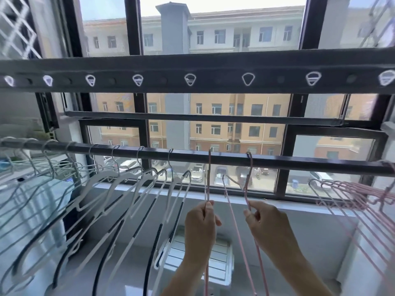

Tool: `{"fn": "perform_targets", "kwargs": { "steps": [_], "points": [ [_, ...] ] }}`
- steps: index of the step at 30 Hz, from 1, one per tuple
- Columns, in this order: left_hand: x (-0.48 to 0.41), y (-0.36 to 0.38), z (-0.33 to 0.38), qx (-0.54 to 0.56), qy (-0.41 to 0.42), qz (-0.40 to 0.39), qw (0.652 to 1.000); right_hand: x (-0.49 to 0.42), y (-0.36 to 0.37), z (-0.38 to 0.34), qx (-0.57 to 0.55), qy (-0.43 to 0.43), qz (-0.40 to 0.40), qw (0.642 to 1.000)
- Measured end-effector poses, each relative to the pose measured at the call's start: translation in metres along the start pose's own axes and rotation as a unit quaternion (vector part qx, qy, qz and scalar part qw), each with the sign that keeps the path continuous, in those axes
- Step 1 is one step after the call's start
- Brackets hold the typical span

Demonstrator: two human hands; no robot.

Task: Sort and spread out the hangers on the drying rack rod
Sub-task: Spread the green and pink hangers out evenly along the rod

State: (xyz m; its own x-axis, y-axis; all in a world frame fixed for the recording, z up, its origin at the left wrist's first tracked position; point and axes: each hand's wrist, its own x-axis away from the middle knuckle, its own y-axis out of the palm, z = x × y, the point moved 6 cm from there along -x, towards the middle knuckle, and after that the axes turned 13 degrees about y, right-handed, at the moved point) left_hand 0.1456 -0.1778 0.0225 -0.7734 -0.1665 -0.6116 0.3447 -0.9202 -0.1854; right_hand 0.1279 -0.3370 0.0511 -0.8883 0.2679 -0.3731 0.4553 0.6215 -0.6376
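Observation:
A dark drying rack rod runs across the view in front of a window. Two pink wire hangers hang from its middle. My left hand pinches the left pink hanger below its hook. My right hand pinches the shoulder of the right pink hanger. Several white hangers with black grip strips hang spaced out along the rod to the left. Farther left hang pale wire hangers. A tight bunch of pink hangers hangs at the right end.
Above the rod, a wide dark bar with white-rimmed holes spans the view. A thinner rail runs behind, near the window frame. A white slatted box sits below on the grey floor. Buildings and parked cars show outside.

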Motion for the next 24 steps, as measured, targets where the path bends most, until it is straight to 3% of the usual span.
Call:
{"fn": "perform_targets", "kwargs": {
  "steps": [24],
  "points": [
    [-0.001, -0.013, -0.007, -0.011, 0.016, -0.005, 1.000, 0.003, 0.013, -0.010, 0.013, 0.011, -0.019, 1.000]
  ]
}}
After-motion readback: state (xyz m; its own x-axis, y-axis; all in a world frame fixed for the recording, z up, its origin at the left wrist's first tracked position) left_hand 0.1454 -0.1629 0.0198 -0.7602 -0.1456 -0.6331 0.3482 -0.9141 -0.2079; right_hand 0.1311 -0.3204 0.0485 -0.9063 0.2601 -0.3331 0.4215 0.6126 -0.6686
